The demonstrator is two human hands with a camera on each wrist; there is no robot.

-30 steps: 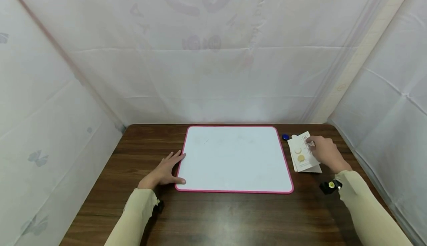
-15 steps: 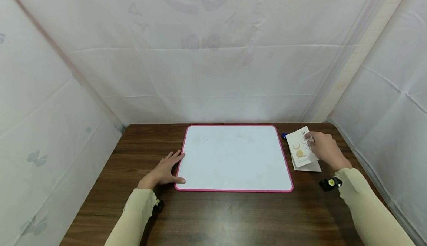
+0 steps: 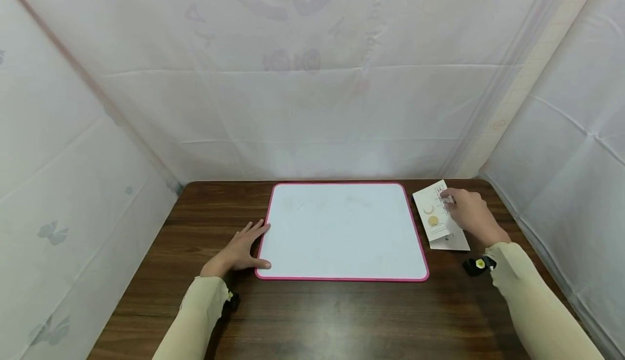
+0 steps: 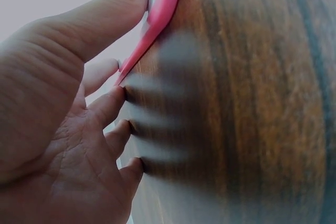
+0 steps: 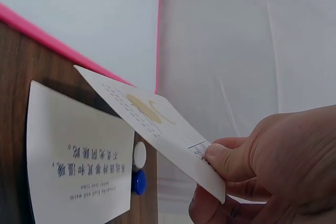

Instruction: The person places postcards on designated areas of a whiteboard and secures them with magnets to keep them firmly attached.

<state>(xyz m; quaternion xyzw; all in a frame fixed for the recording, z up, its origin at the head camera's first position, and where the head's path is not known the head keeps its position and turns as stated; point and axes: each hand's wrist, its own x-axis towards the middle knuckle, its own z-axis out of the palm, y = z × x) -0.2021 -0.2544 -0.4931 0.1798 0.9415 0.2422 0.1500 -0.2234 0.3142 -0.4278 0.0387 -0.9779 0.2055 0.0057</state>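
Observation:
My right hand (image 3: pixel 472 213) pinches a white card (image 3: pixel 429 212) by its edge, thumb on the printed face. The right wrist view shows this card tilted and raised above a second white card (image 5: pixel 84 150), printed with dark characters, that lies on the table. In the head view the upper card partly covers the lower one. My left hand (image 3: pixel 239 249) rests at the left edge of a whiteboard (image 3: pixel 342 230), fingers spread and thumb on its surface. The left wrist view has the fingertips along the pink rim (image 4: pixel 165 11) and the wood.
Beside the lower card are a small blue round piece (image 5: pixel 139 182) and a white one (image 5: pixel 140 155), hidden by the raised card in the head view. The brown wooden table (image 3: pixel 332 322) has white sheeting (image 3: pixel 317 127) behind it and at both sides.
My right hand has lifted the upper card and shifted it left and away from me, uncovering more of the lower card and hiding the round pieces. The left hand stays in place.

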